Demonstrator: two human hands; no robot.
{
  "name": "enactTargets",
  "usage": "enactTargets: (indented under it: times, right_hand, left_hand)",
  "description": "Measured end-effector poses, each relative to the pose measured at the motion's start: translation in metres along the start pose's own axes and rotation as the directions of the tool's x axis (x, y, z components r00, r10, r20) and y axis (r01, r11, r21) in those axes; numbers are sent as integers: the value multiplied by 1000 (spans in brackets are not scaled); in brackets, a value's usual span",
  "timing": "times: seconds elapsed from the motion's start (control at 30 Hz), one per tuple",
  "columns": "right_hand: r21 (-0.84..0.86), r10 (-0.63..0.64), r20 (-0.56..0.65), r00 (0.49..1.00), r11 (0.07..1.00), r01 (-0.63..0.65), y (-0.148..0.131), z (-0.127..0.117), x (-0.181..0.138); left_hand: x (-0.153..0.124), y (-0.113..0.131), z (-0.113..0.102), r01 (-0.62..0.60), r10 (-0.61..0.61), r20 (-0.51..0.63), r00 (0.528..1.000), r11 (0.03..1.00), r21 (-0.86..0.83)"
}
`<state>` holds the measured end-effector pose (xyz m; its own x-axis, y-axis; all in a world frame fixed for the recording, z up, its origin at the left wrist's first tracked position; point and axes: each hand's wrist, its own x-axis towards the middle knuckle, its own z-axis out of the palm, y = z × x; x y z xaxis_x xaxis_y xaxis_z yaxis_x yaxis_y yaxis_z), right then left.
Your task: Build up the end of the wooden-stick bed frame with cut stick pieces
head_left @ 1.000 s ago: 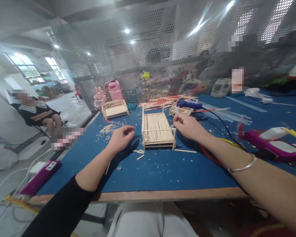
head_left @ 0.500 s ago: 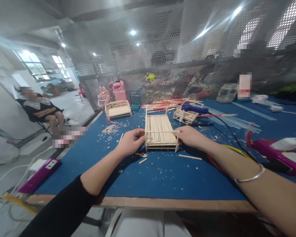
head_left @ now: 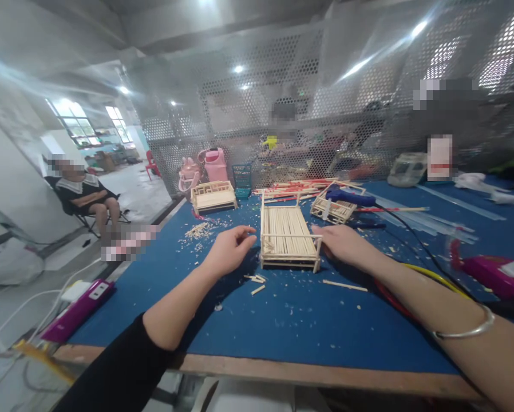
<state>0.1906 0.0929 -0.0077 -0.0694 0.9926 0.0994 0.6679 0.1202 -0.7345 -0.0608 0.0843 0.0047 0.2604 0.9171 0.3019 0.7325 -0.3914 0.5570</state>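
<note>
A small bed frame made of wooden sticks (head_left: 287, 237) stands on the blue table (head_left: 291, 315). My left hand (head_left: 229, 252) hovers just left of the frame with its fingers loosely apart and nothing in them. My right hand (head_left: 345, 243) rests against the frame's near right corner post, fingers together on it. Short stick offcuts (head_left: 257, 281) lie under my left hand. A loose stick (head_left: 345, 284) lies below my right wrist.
A blue glue gun (head_left: 349, 198) lies on a second stick frame (head_left: 334, 209), its cable running right. A finished stick model (head_left: 213, 196), pink bottles (head_left: 216, 164), a teal basket (head_left: 241, 174) and a stick pile (head_left: 300, 186) stand behind. A person sits on a chair (head_left: 83, 197) at left.
Both hands came in and gripped the frame's front corners. My left hand has since let go and drawn slightly away; my right hand stays at the corner.
</note>
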Motion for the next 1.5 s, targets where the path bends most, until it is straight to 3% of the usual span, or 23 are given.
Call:
enactTargets:
  times: [0.13,0.23,0.4,0.53,0.63,0.7,0.8,0.83,0.87,0.93,1.0,1.07,1.13,1.3,1.5]
  right_hand:
    - [68,3,-160,987,998,8,3,-10,-4]
    - [126,-21,-255,967,991,55,7,-12,-4]
    - [231,-70,-412,908,956,179,1,-15,-8]
    - [217,-133,-626,768,917,336,-14,-20,-28]
    - [-61,-420,-685,596,847,527,-23,-19,-48]
    - [-245,-662,-570,486,702,669,-25,-17,-58]
    - [-300,-859,-296,418,499,813,-29,-10,-63]
    - [-276,-877,-205,434,477,835,-31,-6,-63]
    - [-231,-865,-132,483,501,834,-33,-1,-62]
    - [-71,-753,-28,657,657,750,-38,11,-61]
    - [174,-523,52,851,843,508,-43,23,-60]
    - [413,-303,146,942,884,220,-46,33,-61]
    - [539,-222,219,950,839,71,-48,37,-63]
    - [607,-194,237,952,795,11,-47,34,-61]
    - [624,28,98,995,777,-83,-43,40,-52]
  left_hand:
    - [-4,-6,-18,71,-73,22,997,994,80]
    - [-7,-6,-26,78,-98,149,984,988,137]
    - [-17,6,-25,-18,-63,365,929,977,213]
    - [-25,14,-22,-73,-56,420,906,956,283]
    - [-29,16,-20,-93,-69,441,895,938,335]
    - [-30,16,-21,-103,-69,445,893,931,351]
    - [-31,19,-26,-80,-47,395,917,951,299]
    - [-32,22,-27,-49,-44,355,934,967,249]
    - [-32,25,-28,-5,-47,306,951,986,169]
    - [-34,33,-26,102,-80,228,970,991,-85]
    - [-36,41,-20,209,-127,230,965,903,-377]
    - [-38,47,-11,284,-141,288,947,784,-552]
    - [-40,49,-2,325,-143,331,933,730,-602]
    - [-40,45,2,280,-113,310,944,772,-570]
    - [-32,36,-1,158,-174,-43,984,954,-256]
